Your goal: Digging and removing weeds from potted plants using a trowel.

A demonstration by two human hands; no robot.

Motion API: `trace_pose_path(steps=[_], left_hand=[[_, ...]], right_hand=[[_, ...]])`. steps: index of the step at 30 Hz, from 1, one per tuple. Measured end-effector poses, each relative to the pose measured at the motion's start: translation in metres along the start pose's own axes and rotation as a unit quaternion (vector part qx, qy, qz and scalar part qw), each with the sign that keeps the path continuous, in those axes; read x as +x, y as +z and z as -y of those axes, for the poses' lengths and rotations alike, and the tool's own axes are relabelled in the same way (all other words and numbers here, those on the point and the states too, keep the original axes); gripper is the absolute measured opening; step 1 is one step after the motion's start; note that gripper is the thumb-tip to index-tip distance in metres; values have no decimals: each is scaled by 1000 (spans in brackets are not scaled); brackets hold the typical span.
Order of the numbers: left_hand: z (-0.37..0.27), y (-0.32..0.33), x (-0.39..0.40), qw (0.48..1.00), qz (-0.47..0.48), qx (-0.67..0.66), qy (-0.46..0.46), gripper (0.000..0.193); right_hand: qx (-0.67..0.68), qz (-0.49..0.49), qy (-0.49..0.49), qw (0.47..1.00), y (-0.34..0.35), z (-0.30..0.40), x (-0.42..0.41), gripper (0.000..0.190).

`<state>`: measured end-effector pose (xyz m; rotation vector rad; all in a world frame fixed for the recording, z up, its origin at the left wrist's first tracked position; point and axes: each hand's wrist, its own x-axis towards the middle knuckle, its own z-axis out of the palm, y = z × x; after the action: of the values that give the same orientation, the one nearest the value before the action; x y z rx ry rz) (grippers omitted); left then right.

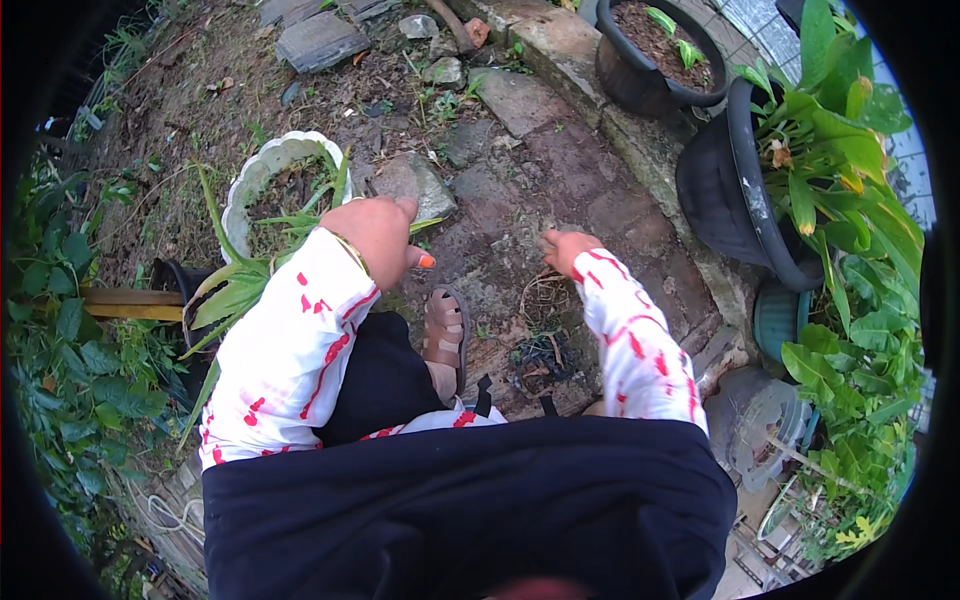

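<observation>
My left hand [371, 238] hangs beside a white scalloped planter [234, 206], over the narrow leaves of an aloe plant [311, 214] in it. Its fingers point away from me and curl down; the thumb shows an orange nail. Whether anything is in its grasp is hidden. A larger aloe [238, 289] spreads its thick leaves next to my left sleeve. My right hand [570, 251] is low over the stone path [517, 217], its fingers bent and partly hidden. Close below it lies a tangle of dry stems [546, 296]; I cannot tell whether the hand touches them.
A rough stone [416, 184] lies right of the planter. Along the right, a raised stone curb [637, 161] runs beside black pots [720, 180] with leafy plants. My sandalled foot [444, 326] stands between my hands. Slate slabs [321, 41] lie at the top; green vines [75, 352] fill the left.
</observation>
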<state>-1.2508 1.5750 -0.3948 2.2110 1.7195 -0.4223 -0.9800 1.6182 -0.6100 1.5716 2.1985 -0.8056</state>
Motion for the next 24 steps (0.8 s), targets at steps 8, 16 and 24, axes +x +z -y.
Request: trace_pose_path(steps=[8, 16, 24], left_hand=[[-6, 1, -3, 999, 28, 21, -12, 54], [-39, -6, 12, 997, 25, 62, 30, 53], [-55, -10, 5, 994, 28, 78, 78, 48]], right_hand=[[-18, 137, -24, 990, 48, -34, -78, 36], [174, -91, 169, 966, 80, -99, -53, 37], [108, 91, 69, 988, 118, -54, -160, 28]])
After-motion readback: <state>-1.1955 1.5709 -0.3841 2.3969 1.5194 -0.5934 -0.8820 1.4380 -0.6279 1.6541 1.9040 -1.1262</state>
